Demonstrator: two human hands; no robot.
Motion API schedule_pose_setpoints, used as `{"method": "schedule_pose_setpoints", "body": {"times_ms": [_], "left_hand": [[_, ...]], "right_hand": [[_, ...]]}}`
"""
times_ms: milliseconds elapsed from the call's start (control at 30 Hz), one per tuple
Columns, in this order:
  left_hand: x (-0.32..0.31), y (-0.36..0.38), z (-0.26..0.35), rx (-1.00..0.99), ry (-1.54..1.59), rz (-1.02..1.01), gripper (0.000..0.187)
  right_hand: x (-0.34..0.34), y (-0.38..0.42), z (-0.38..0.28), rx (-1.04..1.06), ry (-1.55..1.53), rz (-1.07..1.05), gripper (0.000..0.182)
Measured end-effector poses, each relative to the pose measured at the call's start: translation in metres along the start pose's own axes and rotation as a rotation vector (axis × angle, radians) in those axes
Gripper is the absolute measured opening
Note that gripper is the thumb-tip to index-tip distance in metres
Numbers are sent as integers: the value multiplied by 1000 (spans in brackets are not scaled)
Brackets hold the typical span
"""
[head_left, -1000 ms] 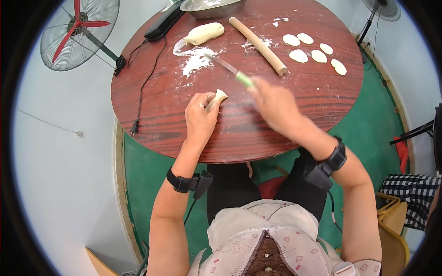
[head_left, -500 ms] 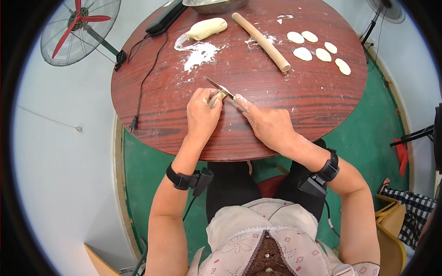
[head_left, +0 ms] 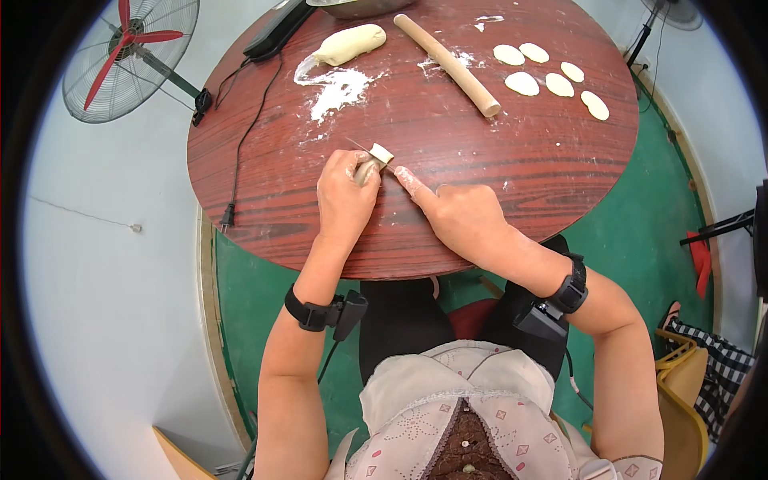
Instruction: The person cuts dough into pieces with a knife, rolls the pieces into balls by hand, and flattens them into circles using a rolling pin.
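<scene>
My left hand [head_left: 346, 194] is closed on a short piece of dough [head_left: 382, 154], whose pale end sticks out past the fingers. In my right hand [head_left: 466, 216] is a knife [head_left: 358, 144], its handle hidden in the palm and my floury index finger stretched along it. The thin blade lies across the dough, and its tip shows just beyond my left fingers. Both hands work low over the near part of the red-brown table [head_left: 448, 144].
A thick dough roll [head_left: 350, 44] lies beside scattered flour [head_left: 340, 94]. To its right rests a rolling pin [head_left: 448, 66], then several flat dough rounds [head_left: 522, 83]. A black cable [head_left: 254, 128] runs down the left side; a metal bowl [head_left: 364, 8] and fan [head_left: 128, 52] stand farther off.
The knife blade has turned flatter and sunk lower against the dough, with a pale end piece now showing beyond it. The view has shifted slightly.
</scene>
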State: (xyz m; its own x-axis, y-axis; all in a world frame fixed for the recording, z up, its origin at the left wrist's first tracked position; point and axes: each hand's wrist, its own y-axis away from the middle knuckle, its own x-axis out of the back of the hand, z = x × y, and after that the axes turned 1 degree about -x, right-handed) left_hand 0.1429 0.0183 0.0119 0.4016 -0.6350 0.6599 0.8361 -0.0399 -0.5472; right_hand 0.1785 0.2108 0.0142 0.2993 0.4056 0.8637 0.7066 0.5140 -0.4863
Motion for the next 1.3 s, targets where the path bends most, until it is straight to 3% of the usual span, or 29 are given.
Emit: {"method": "schedule_pose_setpoints", "body": {"times_ms": [533, 633, 700, 767, 900, 933, 1033, 1133, 1167, 1200, 1267, 1300], "left_hand": [[0, 0, -6, -81, -55, 21, 15], [6, -5, -9, -7, -44, 63, 15], [15, -12, -20, 122, -23, 95, 17], [36, -28, -37, 54, -140, 218, 18], [79, -73, -86, -1, -381, 60, 18], [88, -83, -97, 175, -312, -119, 24], [84, -89, -136, 267, -219, -297, 34], [75, -93, -120, 125, -318, -260, 46], [59, -87, -76, -49, -280, -268, 49], [57, -73, -33, -65, -157, -331, 55], [34, -59, -10, -306, 56, -518, 59], [28, -54, 0, -330, 37, -600, 56]], "right_hand": [[6, -3, 8, 85, 118, -43, 50], [-5, 0, 11, 23, 121, 38, 47], [-7, 1, 15, -63, -31, 97, 46], [-4, 1, 16, -150, -146, 112, 46], [-2, 0, 16, -296, -286, 134, 43], [-2, -1, 17, -320, -322, 165, 42], [4, -2, 17, -414, -398, 137, 41], [2, 0, 21, -429, -492, 168, 38], [-1, 0, 23, -473, -587, 190, 37], [-3, -2, 28, -512, -680, 211, 36], [-3, -7, 39, -561, -826, 277, 34], [3, -9, 46, -608, -854, 277, 34]]}}
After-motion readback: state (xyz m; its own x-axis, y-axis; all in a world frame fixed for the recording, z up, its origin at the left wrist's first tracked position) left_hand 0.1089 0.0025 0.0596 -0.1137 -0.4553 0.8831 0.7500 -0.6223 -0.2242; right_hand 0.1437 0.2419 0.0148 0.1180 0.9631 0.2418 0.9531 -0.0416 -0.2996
